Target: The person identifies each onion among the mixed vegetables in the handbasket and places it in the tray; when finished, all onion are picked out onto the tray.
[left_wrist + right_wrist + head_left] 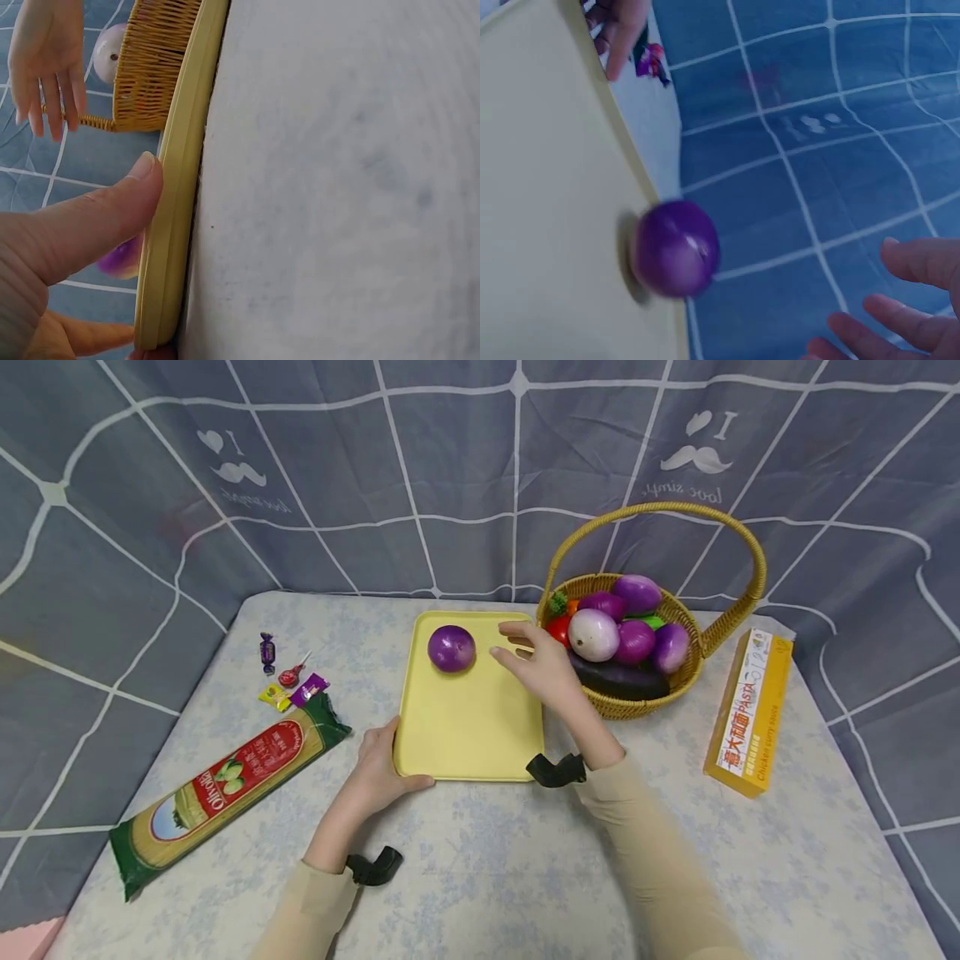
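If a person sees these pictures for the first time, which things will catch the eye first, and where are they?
A purple onion lies alone at the far end of the yellow tray in the table's middle. The left hand grips the tray's near left corner, and the open right hand hovers beside the onion. On the right, the wicker basket is full of colourful vegetables.

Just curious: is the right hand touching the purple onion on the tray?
Apart. The head view shows bare yellow tray between the right hand and the onion; its fingers are spread, holding nothing.
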Motion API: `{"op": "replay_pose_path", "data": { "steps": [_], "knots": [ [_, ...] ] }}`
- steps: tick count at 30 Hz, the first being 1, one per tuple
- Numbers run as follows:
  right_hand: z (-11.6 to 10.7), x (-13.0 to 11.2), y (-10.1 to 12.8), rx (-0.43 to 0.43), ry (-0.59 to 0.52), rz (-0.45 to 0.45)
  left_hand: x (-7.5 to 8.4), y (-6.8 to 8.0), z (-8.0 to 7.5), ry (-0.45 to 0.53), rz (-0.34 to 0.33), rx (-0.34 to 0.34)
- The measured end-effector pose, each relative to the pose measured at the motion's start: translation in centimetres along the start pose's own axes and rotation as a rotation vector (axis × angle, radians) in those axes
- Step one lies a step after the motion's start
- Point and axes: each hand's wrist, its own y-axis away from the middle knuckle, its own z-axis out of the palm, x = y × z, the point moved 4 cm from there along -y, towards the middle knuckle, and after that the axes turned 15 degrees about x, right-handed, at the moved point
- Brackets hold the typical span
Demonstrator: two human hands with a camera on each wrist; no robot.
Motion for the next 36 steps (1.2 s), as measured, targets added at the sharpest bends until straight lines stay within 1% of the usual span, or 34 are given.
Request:
{"op": "replay_pose_path", "data": {
  "steps": [4,9,13,17,19,22,28,31,36],
  "knots": [
    [-4.2,0.5,0.5,0.143,-0.024,-0.017,0.1,-0.2,0.1,0.016,-0.004,-0.004],
    [-8.3,2.3,0.7,0.315,0.001,-0.017,0.0,-0.3,0.1,0.022,-0.011,-0.017],
    [-10.6,3.5,0.8,0.4,0.02,0.008,-0.1,-0.3,0.0,0.013,-0.019,-0.037],
    [-12.2,4.1,0.8,0.44,0.047,0.032,0.0,-0.5,-0.1,0.01,-0.008,-0.054],
    [-12.7,4.5,0.8,0.447,0.063,0.044,0.0,-0.6,-0.1,0.009,0.001,-0.058],
    [-13.1,4.7,0.6,0.435,0.073,0.059,0.0,-0.7,-0.1,0.013,0.023,-0.06],
    [-13.0,5.1,0.2,0.335,0.11,0.08,0.2,-1.0,-0.3,0.022,0.055,-0.075],
    [-12.7,5.4,-0.1,0.297,0.102,0.086,0.0,-1.2,-0.3,0.016,0.038,-0.096],
    [-12.3,5.5,-0.6,0.273,0.075,0.081,-0.3,-1.4,-0.3,0.013,0.009,-0.123]
  ]
}}
